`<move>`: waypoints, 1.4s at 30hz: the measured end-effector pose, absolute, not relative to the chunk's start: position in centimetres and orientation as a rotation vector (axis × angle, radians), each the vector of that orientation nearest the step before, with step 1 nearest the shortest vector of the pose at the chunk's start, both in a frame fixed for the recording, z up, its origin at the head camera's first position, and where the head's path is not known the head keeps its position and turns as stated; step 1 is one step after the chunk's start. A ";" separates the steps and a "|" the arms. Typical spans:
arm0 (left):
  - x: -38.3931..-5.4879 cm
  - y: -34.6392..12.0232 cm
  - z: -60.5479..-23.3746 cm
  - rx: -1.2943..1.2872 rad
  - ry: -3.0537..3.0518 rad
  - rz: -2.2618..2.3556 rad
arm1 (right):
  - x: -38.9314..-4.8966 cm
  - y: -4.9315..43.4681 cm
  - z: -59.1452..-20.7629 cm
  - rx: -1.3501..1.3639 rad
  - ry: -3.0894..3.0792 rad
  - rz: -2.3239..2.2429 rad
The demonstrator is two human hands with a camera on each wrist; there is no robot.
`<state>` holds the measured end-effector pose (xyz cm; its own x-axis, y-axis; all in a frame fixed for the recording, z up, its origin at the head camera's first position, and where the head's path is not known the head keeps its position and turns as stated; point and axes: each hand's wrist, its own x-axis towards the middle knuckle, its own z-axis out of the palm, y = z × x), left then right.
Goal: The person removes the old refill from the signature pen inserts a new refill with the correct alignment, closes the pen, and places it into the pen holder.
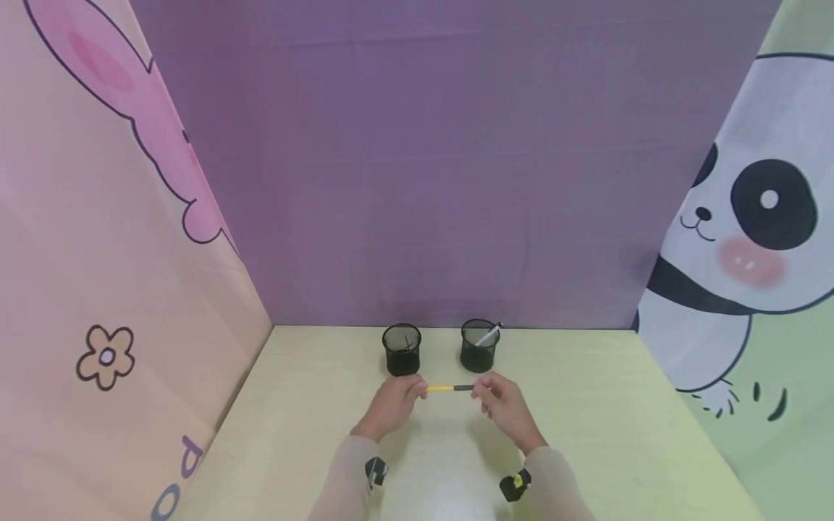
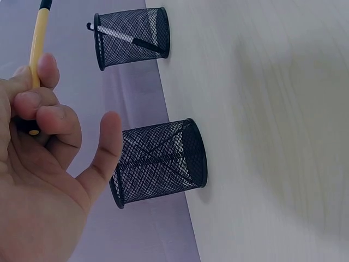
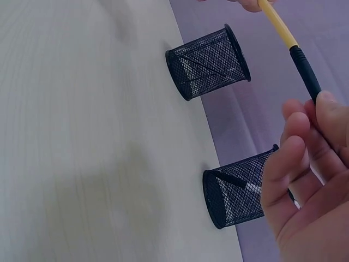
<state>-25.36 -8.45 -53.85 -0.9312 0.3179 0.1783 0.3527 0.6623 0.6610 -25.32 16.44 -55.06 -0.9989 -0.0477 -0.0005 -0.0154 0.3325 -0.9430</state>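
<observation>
A yellow pen (image 1: pixel 440 388) with a black end section is held level above the table by both hands. My left hand (image 1: pixel 393 405) pinches the yellow barrel, and its little finger sticks out in the left wrist view. On the black section (image 3: pixel 306 73), my right hand (image 1: pixel 506 409) has its thumb and fingertips closed; the pen's tip is hidden there. Just beyond the left hand stands a black mesh pen cup (image 1: pixel 402 351) with thin dark sticks inside. Behind the right hand is a second mesh pen cup (image 1: pixel 478 347), where a white-and-black pen (image 1: pixel 489 335) leans.
Both cups stand near the back edge of the pale wooden table (image 1: pixel 293 420). A purple cloth (image 1: pixel 443 181) hangs behind it. Printed cloths with a pink figure (image 1: pixel 169 137) and a panda (image 1: pixel 736 217) border the left and right sides.
</observation>
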 end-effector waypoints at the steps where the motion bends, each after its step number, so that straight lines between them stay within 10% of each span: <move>1: -25.4 -8.5 -53.8 -0.569 -2.823 -1.141 | -25.3 16.4 -55.0 -0.058 2.543 -1.808; 42: -25.2 -8.8 -54.2 -0.591 -2.806 -1.136 | -25.0 16.6 -55.9 -0.109 2.534 -1.868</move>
<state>-25.24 -8.84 -54.21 -0.9250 0.3269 0.1936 0.3695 0.6557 0.6585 -25.03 16.61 -55.90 -0.9976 -0.0504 0.0483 -0.0610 0.2941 -0.9538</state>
